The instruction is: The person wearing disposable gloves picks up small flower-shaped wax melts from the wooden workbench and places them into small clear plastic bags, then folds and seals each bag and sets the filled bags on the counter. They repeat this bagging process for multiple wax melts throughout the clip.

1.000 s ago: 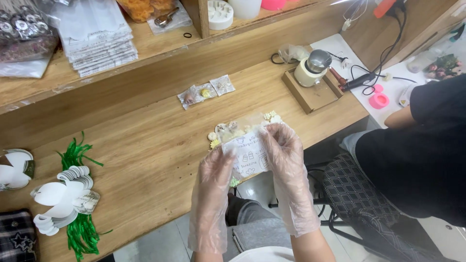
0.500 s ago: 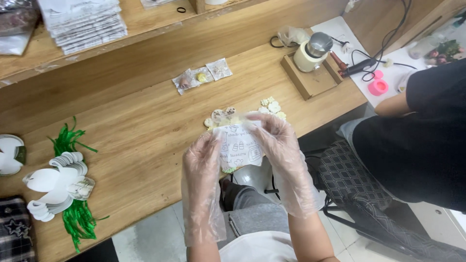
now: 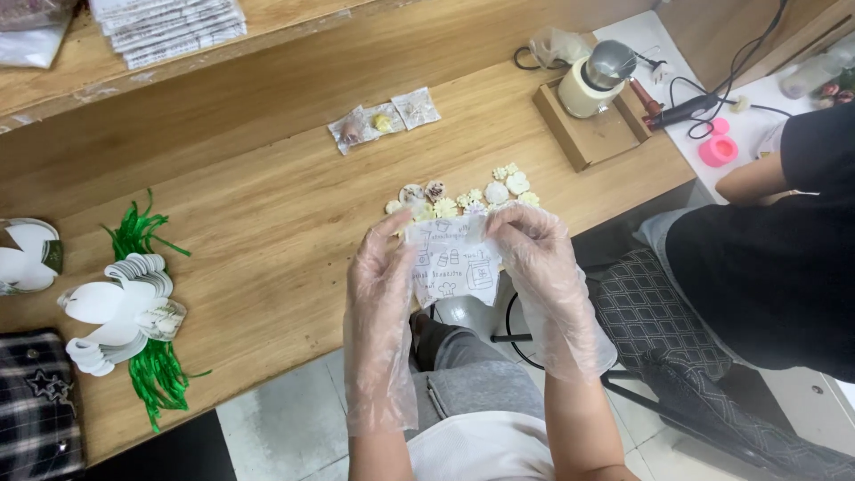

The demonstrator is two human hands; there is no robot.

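Wooden desk (image 3: 267, 240) with a raised shelf (image 3: 80, 71) along its far edge carries the work. Both hands wear loose clear plastic gloves. Left hand (image 3: 383, 267) and right hand (image 3: 534, 254) hold a small clear bag (image 3: 452, 263) printed with black line drawings, just above the near edge of the desk; the fingers of each hand pinch one side of the bag near its top. What the bag contains cannot be told. Small flower-shaped pieces (image 3: 463, 198) in cream, yellow and brown lie loose on the desk just beyond the bag. Farther back lie three small filled packets (image 3: 383, 123), each with a piece inside. A shallow brown tray (image 3: 595, 134) at the right holds a cream pot with a metal lid (image 3: 598, 76). White tags (image 3: 116, 321) and green ties (image 3: 151, 383) lie at the left. A stack of flat bags (image 3: 169, 25) rests on the shelf.
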